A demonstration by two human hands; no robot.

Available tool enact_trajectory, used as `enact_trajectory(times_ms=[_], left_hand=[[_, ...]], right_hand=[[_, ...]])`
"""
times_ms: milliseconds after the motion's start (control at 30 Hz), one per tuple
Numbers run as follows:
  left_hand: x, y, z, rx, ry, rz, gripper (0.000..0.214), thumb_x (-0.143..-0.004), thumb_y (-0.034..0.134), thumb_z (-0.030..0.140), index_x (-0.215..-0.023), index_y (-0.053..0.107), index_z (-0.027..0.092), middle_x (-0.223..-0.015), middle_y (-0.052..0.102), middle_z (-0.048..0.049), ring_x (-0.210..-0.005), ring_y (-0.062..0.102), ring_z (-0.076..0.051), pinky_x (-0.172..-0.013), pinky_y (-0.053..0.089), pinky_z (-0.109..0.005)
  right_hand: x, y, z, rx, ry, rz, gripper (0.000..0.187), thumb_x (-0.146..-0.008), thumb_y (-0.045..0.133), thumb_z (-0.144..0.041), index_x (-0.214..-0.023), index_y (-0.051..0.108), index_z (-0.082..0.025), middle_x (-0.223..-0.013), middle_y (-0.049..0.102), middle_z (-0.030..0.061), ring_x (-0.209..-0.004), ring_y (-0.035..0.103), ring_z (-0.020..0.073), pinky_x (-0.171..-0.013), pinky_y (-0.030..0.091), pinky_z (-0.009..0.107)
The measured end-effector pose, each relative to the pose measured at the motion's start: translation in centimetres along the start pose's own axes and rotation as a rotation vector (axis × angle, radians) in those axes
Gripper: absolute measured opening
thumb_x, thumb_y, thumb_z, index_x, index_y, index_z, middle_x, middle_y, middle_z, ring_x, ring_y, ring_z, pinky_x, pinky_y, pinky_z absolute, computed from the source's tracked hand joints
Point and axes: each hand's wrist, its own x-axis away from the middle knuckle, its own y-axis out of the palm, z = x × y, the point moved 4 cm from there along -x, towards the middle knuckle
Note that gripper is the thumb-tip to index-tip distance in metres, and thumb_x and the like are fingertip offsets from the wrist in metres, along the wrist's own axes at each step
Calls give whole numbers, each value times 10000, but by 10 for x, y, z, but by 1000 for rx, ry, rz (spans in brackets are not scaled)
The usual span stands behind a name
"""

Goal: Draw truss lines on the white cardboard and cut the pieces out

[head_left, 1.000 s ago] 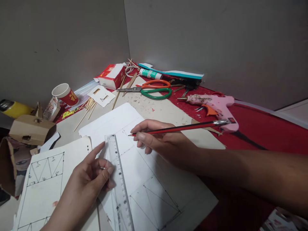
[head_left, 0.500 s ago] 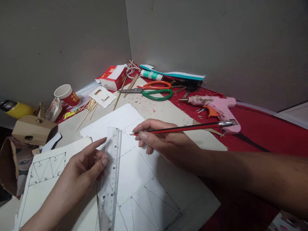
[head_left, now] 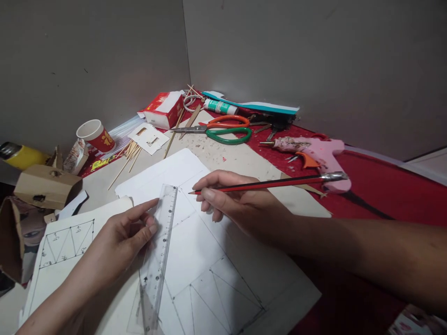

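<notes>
My left hand [head_left: 122, 239] pinches a clear plastic ruler [head_left: 159, 256] by its left edge, and the ruler lies slanted across a white sheet [head_left: 195, 232] with pencilled truss lines. My right hand [head_left: 237, 202] grips a red and black pencil [head_left: 268, 184], its tip pointing left just above the sheet near the ruler's top end. A second sheet [head_left: 59, 251] with a small truss drawing lies under my left wrist.
Orange and green scissors [head_left: 223, 130], a pink glue gun [head_left: 314, 156], a glue tube [head_left: 220, 107], a red tissue box [head_left: 162, 109], a paper cup [head_left: 94, 135], thin wooden sticks [head_left: 129, 156] and a small cardboard box [head_left: 45, 186] ring the sheets. Grey walls stand behind.
My left hand has swung the ruler so its top leans right and its bottom left. My right hand with the pencil has barely moved.
</notes>
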Motion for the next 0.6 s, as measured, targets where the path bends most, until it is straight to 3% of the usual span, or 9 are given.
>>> enact_trajectory(times_ms=[300, 467, 600], left_hand=[[-3, -12, 6, -89, -12, 40, 610, -780, 718, 514, -1288, 666, 181, -692, 579, 24, -547, 451, -116, -514, 393, -256], [2, -32, 22, -38, 2, 165, 524, -682, 819, 487, -1142, 754, 242, -784, 657, -10, -597, 506, -138, -536, 456, -262], [3, -21, 16, 14, -49, 98, 552, -697, 806, 491, -1180, 734, 233, -772, 645, -5, -607, 510, -136, -543, 464, -257]], right_hand=[[2, 0, 1, -8, 7, 0, 143, -927, 568, -287, -963, 638, -167, -765, 628, 5, -607, 549, 87, -530, 495, 173], [1, 0, 0, -13, 26, 12, 134, -922, 582, -288, -958, 642, -174, -768, 634, 7, -602, 552, 90, -527, 493, 180], [0, 0, 1, -25, 28, 29, 129, -917, 587, -289, -953, 637, -175, -756, 634, 3, -589, 550, 87, -526, 492, 180]])
